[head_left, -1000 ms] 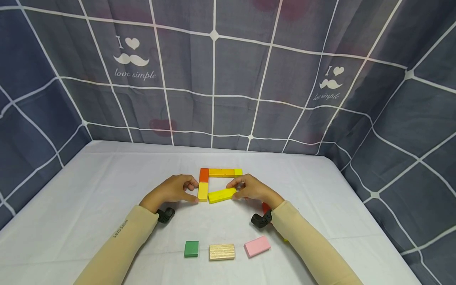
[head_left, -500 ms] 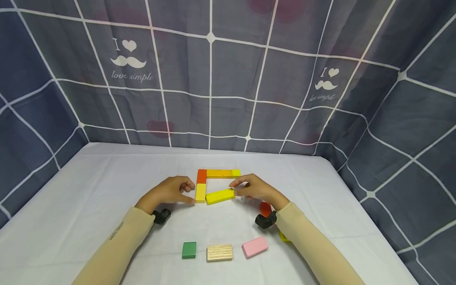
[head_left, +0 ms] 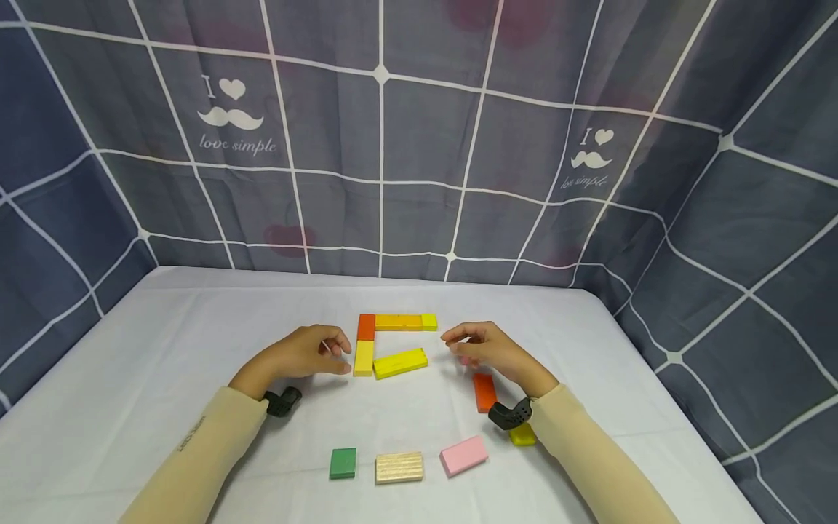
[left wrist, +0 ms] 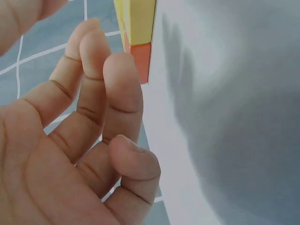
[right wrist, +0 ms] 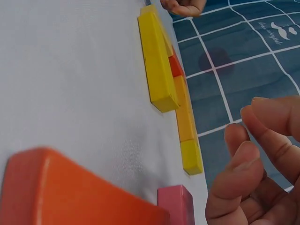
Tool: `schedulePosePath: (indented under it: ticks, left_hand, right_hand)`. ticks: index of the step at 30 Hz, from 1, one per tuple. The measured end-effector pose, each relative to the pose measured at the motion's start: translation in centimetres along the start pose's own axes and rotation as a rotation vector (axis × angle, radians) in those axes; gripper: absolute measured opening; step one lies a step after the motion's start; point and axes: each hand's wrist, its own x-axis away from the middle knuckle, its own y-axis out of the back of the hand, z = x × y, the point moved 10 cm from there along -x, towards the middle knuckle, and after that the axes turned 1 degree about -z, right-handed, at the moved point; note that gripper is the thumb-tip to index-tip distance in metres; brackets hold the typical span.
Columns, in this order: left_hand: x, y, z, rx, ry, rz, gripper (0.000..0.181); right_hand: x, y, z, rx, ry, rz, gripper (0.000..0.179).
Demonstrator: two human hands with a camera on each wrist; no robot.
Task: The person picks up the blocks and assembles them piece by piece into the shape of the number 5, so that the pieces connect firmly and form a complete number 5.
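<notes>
Blocks form an open outline on the white table: an orange-red block (head_left: 366, 327), an amber block (head_left: 398, 322), a small bright-yellow block (head_left: 428, 322) and a pale-yellow block (head_left: 363, 358). A longer yellow block (head_left: 401, 363) lies slanted, its left end by the pale-yellow one. My left hand (head_left: 297, 355) holds nothing, fingers loosely bent, just left of the pale-yellow block. To the right of the slanted block hovers my right hand (head_left: 495, 354), also holding nothing. Beneath its fingers a pink block (right wrist: 177, 205) shows partly; an orange block (head_left: 484, 393) lies nearer the wrist.
Along the front lie a green block (head_left: 343, 463), a ridged pale wooden block (head_left: 399, 468) and a pink block (head_left: 464, 456). Another yellow block (head_left: 522, 435) is partly under the right forearm. A grey checked curtain (head_left: 419, 145) stands behind the table.
My right hand has let go of the slanted yellow block and moved right, uncovering the orange block. My left hand has drawn slightly left from the pale-yellow block. The head view has shifted slightly.
</notes>
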Motion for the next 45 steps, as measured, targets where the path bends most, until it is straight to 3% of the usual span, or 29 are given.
schedulePosePath:
  ticks: [8,14,21,24,33,39,45]
  left_hand:
    - [2.6,-1.8,-1.8,-0.019,-0.127,0.077,0.022]
    - [4.5,-3.1,-2.6,0.025,-0.175,0.119,0.025]
    - [6.4,-4.8,-3.9,0.105,-0.288,0.176,0.02]
    - [7.0,-5.3,-4.0,0.124,-0.307,0.197,0.022]
    - [8.2,-5.8,-3.5,0.151,-0.287,0.253,0.041]
    - [8.3,-6.4,-3.3,0.148,-0.252,0.277,0.041]
    - [8.4,-6.7,-3.3,0.147,-0.271,0.278,0.033]
  right_hand:
    - [1.4,2.2,-0.9,-0.019,0.012,-0.061,0.038]
    - [1.8,3.5,-1.3,0.015,0.042,-0.096,0.037]
    - [1.7,4.1,-1.7,0.037,0.055,-0.059,0.036]
    - [1.4,4.4,-2.4,0.055,0.026,-0.035,0.035]
    - [0.7,4.7,-3.6,0.143,-0.031,0.018,0.037]
    - [0.2,4.6,-3.7,0.187,-0.031,0.046,0.038]
    - [-0.1,4.6,-3.6,0.244,-0.029,0.049,0.035]
